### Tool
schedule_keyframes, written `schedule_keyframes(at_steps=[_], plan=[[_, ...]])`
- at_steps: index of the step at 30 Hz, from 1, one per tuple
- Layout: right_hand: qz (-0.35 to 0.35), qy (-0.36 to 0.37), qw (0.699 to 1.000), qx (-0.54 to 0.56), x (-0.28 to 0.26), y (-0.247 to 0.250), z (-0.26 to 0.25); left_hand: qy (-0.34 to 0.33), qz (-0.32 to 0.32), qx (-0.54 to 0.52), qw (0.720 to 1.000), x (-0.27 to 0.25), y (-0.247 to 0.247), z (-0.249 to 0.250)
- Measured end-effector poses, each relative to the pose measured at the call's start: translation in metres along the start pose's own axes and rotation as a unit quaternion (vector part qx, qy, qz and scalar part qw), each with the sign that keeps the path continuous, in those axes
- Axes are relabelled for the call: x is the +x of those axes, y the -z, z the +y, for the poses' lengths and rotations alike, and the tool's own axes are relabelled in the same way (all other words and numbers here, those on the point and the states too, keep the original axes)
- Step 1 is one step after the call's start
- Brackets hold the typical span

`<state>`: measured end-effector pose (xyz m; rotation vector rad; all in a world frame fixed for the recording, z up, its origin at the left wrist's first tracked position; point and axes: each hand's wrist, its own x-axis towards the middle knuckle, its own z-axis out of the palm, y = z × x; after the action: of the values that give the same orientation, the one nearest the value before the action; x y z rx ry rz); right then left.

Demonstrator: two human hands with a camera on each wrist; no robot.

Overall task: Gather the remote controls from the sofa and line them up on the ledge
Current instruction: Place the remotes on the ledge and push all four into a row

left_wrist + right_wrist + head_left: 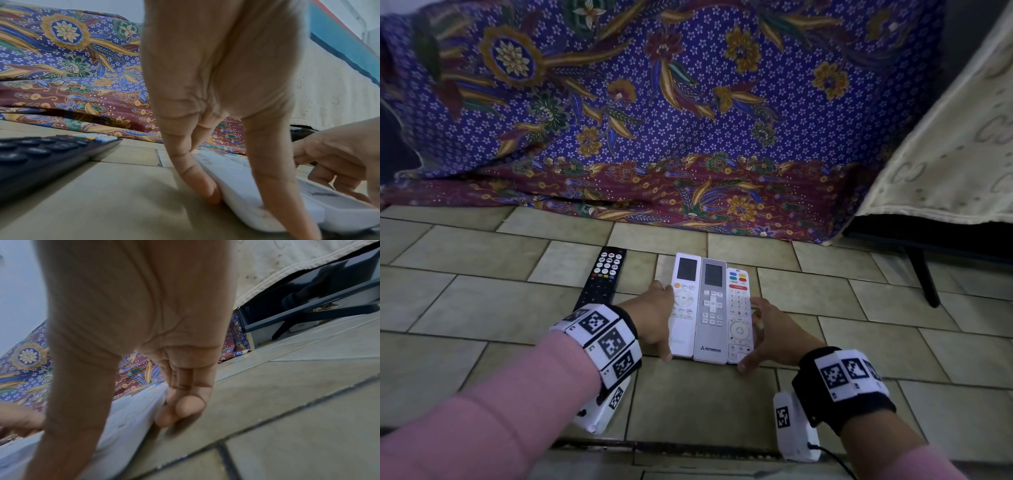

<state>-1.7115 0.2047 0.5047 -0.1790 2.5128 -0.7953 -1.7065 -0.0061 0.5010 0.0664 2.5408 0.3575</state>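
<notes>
Three pale remotes (710,310) lie side by side, touching, on the tiled ledge (859,308) at centre frame, squared between the left hand (654,317) and right hand (774,334), fingers extended against their outer edges. A black remote (602,277) lies apart to the left, likely the last to join the row.

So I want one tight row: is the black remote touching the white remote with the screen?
Apart. The head view shows bare tile between the black remote and the white remote.
</notes>
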Motion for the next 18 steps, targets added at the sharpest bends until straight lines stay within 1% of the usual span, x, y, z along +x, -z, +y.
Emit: schedule_keyframes(at_steps=[6, 9, 11, 13, 15, 17, 18], plan=[[-0.007, -0.003, 1.0, 0.01, 0.002, 0.0, 0.002, -0.008, -0.002, -0.006, 1.0, 0.002, 0.0, 0.0], [-0.006, 0.001, 1.0, 0.006, 0.002, 0.0, 0.001, -0.017, 0.005, -0.069, 0.997, 0.0, 0.005, -0.008], [-0.006, 0.005, 1.0, -0.001, 0.003, 0.0, 0.001, -0.008, 0.035, -0.107, 0.994, -0.007, 0.013, -0.02], [-0.005, 0.008, 1.0, 0.0, 0.003, 0.0, 0.002, 0.028, 0.07, -0.092, 0.993, -0.017, 0.019, -0.037], [-0.003, 0.01, 1.0, -0.002, 0.003, 0.001, 0.003, 0.089, 0.081, -0.041, 0.992, -0.027, 0.022, -0.057], [0.006, 0.016, 1.0, -0.025, 0.004, 0.001, 0.003, 0.14, 0.066, -0.012, 0.988, -0.033, 0.023, -0.074], [0.009, 0.019, 0.999, -0.036, 0.004, 0.001, 0.003, 0.152, 0.047, -0.015, 0.987, -0.036, 0.023, -0.081]])
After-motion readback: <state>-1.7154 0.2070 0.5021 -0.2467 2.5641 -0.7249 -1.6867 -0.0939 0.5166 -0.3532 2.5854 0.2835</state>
